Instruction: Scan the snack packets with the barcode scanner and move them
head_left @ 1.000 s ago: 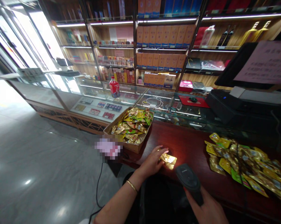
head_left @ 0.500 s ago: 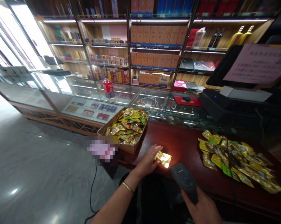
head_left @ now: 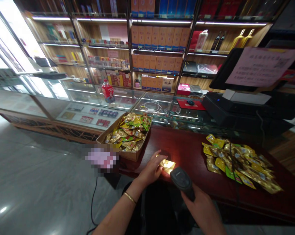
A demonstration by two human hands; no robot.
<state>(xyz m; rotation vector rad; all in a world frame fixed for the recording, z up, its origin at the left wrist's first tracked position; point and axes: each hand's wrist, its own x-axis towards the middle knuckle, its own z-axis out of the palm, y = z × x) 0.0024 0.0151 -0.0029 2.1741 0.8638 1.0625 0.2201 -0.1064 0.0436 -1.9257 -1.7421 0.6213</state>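
My left hand (head_left: 151, 168) has its fingers closed around one end of a gold foil snack packet (head_left: 168, 165) on the dark red table. My right hand (head_left: 202, 205) grips the handle of a black barcode scanner (head_left: 181, 179). The scanner's head is tilted toward the packet, and its light falls brightly on the foil. To the left stands an open cardboard box (head_left: 137, 156) full of gold, yellow and green packets. Over to the right lies a loose pile of similar packets (head_left: 238, 161), with a dark cable running across it.
A glass display counter (head_left: 128, 104) runs behind the table, carrying a red-labelled drink bottle (head_left: 108, 91), a white cable (head_left: 151, 107) and a mouse (head_left: 190, 102) on a red mat. A black monitor (head_left: 223, 70) with a pink paper stands at the right. Stocked shelves line the back wall.
The camera view has shifted slightly, moving the scene left in the picture. The scanner head has come a little nearer the packet. Both hands keep their hold.
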